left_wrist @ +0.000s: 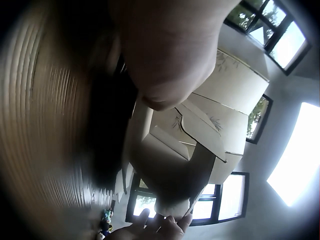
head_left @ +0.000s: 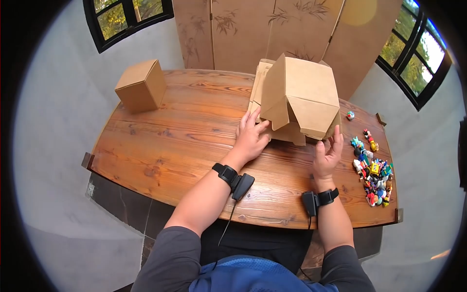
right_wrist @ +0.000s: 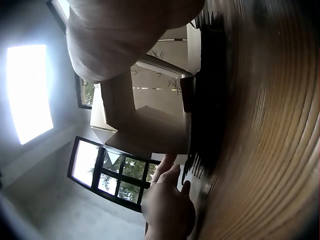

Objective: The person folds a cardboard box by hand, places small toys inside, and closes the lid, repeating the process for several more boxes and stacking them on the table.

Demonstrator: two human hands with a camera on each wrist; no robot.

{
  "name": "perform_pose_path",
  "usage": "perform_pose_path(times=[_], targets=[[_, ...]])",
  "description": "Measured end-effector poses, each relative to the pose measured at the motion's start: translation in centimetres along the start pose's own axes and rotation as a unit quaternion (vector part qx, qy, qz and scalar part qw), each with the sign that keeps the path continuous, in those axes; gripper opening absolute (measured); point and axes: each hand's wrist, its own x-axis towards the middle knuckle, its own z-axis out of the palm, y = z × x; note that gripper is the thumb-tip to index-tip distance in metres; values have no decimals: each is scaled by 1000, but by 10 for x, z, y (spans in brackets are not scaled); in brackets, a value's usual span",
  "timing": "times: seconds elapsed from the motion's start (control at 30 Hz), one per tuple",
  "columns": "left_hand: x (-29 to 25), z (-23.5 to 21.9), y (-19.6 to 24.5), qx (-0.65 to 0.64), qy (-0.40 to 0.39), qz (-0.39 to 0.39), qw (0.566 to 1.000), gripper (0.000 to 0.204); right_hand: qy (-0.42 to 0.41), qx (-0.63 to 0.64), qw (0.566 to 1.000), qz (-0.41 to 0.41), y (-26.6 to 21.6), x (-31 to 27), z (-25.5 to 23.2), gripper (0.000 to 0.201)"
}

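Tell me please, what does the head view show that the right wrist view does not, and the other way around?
Only the head view shows the closed box at the table's left and the pile of toy figures at its right.

Only the right wrist view shows a bright white panel.

Both show the open cardboard box, the left hand, the right hand, the wooden table and the folding screen.

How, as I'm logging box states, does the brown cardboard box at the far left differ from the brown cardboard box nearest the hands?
The left box is closed, while the flapped box has flaps hanging loose. The left box looks smaller than the flapped box. Both are plain brown cardboard.
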Motion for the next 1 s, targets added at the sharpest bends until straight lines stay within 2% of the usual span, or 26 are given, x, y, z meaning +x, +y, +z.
perform_pose_path(times=[0.13, 0.2, 0.23, 0.3, 0.37, 0.43, 0.57, 0.63, 0.77, 0.93, 1.0], targets=[[0, 1, 5, 7, -6, 15, 1000, 54, -5, -1, 1000, 3, -2, 0, 0, 64], [2, 2, 1, -9, 53, 16, 998, 59, -18, 6, 1000, 13, -3, -1, 0, 63], [3, 0, 2, -9, 51, 16, 999, 59, -17, 5, 1000, 15, -2, -1, 0, 63], [6, -4, 3, -136, 67, -28, 988, 59, -70, -17, 997, 1, 1, 1, -1, 61], [5, -2, 0, -113, 85, -18, 990, 58, -82, 3, 997, 4, 3, -1, 0, 59], [6, -2, 0, -99, 110, 1, 989, 53, -140, -43, 989, 21, -1, -1, 0, 60], [7, -8, 7, -120, 122, 15, 985, 48, -202, -32, 978, 46, -6, -1, 2, 59], [6, -11, 9, -150, 113, -21, 982, 47, -200, -15, 978, 55, -5, -1, 6, 58], [5, -13, 12, -147, 128, -27, 980, 40, -200, -15, 976, 83, 0, -1, 7, 58], [6, -16, 15, -156, 178, 19, 971, 28, -180, -29, 978, 100, 8, -4, 7, 55], [5, -19, 20, -168, 180, 26, 969, 25, -192, -76, 976, 74, 3, -3, 4, 53]])
